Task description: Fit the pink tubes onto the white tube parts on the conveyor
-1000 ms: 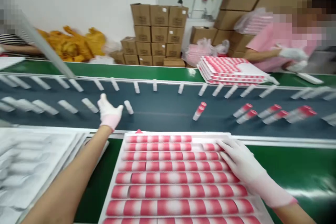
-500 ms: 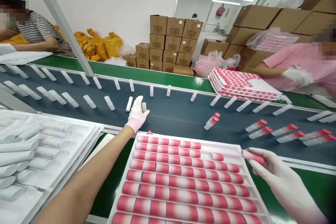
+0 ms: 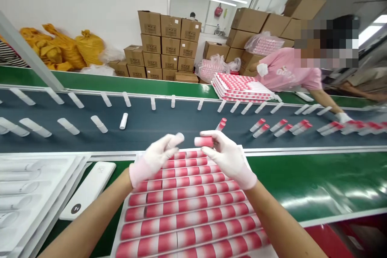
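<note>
My left hand point(image 3: 154, 157), in a white glove, pinches a white tube point(image 3: 176, 140), its end pointing up and right. Facing it, my right hand point(image 3: 228, 155) holds a short red and white cap point(image 3: 204, 141) by its red end, the white end toward the left. The two pieces are apart. Both hands are over the far part of a white tray point(image 3: 119, 225) filled with rows of red and white caps point(image 3: 193, 207).
A dark conveyor point(image 3: 145, 129) carries upright white tubes point(image 3: 68, 126) and red-topped tubes point(image 3: 282, 130). White trays point(image 3: 45, 209) and a white power bank point(image 3: 87, 190) lie left. Across the belt, a person in pink point(image 3: 290, 68) reaches toward it beside stacked trays point(image 3: 242, 88).
My left hand has lifted a white tube off the conveyor. My right hand has brought the red and white cap in toward it. The view has turned right.
</note>
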